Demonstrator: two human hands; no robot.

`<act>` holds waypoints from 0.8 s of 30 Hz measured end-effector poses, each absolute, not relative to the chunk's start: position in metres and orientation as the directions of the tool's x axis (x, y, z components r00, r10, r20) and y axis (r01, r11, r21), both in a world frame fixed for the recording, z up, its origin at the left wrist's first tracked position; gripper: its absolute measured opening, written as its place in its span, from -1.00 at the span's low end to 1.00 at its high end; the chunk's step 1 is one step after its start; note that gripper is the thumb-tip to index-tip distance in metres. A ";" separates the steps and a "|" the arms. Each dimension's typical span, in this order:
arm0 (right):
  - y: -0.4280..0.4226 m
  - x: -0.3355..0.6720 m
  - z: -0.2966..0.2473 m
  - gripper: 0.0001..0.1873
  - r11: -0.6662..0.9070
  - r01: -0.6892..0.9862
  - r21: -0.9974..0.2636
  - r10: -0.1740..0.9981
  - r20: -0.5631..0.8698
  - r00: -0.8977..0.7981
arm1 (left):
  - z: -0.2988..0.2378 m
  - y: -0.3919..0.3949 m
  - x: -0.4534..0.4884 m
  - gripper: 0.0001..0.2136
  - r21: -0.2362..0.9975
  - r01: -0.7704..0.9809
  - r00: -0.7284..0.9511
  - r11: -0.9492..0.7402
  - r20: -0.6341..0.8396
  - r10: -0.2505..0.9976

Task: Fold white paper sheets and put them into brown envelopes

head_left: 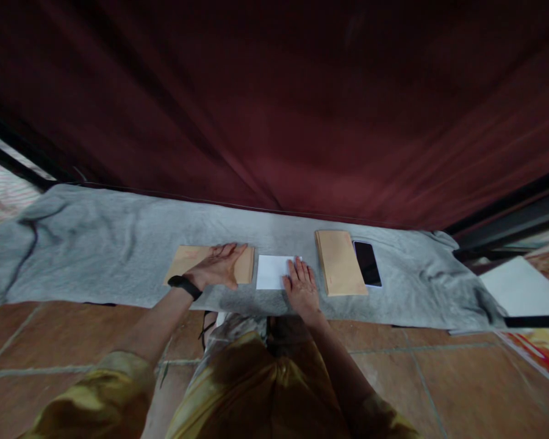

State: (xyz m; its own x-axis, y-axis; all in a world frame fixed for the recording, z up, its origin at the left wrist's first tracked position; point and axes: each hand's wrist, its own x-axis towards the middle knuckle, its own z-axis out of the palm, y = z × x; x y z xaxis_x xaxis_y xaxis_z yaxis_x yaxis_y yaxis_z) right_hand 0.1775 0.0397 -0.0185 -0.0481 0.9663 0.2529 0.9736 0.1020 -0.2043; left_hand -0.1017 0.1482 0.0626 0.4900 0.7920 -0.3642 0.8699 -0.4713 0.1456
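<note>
My left hand [217, 266] lies over a stack of brown paper envelopes [244, 267], thumb and fingers spread across its right part. A black band circles that wrist. Just right of this stack is a white sheet of paper [271, 272], flat on the grey cloth. My right hand [302, 289] rests on the sheet's right end with its fingers stretched out. To the right of that hand, a second stack of brown envelopes [341, 262] sits slightly tilted, its layered left edge showing. Whether anything lies under my left palm is hidden.
A phone [367, 263] with a dark screen lies beside the right stack. Grey cloth [119, 244] covers the long narrow surface. Behind it hangs a dark red curtain [274, 122]. Dark metal bars [516, 219] stand at the right. A white sheet [524, 291] lies at far right, above the tiled floor [462, 378].
</note>
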 end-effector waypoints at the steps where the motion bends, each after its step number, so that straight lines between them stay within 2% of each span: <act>1: 0.040 0.177 -0.019 -0.43 0.102 0.973 -0.207 0.966 0.254 -0.047 | 0.062 0.148 -0.102 0.16 0.144 0.871 0.487 -0.469 -0.362 0.795; 10: 0.039 0.177 -0.020 -0.43 0.104 0.971 -0.214 0.963 0.267 -0.045 | 0.070 0.149 -0.094 0.17 0.122 0.880 0.467 -0.459 -0.402 0.788; 18: 0.039 0.177 -0.020 -0.43 0.104 0.972 -0.209 0.960 0.275 -0.044 | 0.081 0.117 -0.083 -0.09 0.044 0.907 0.409 -0.419 -0.330 0.851; 21: 0.039 0.177 -0.021 -0.44 0.112 0.972 -0.208 0.957 0.285 -0.049 | 0.077 0.110 -0.082 -0.05 0.042 0.906 0.409 -0.421 -0.343 0.846; 24: 0.039 0.177 -0.022 -0.44 0.120 0.971 -0.205 0.954 0.296 -0.056 | 0.071 0.113 -0.088 0.01 0.093 0.897 0.430 -0.431 -0.406 0.806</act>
State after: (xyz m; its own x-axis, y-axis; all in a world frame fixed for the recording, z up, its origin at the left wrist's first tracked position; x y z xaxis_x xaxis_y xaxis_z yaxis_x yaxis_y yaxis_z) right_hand 0.1766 0.0389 -0.0221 -0.0559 0.9536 0.2960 0.9714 0.1205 -0.2047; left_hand -0.0878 0.1129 0.0715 0.4297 0.8065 -0.4062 0.8974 -0.4314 0.0928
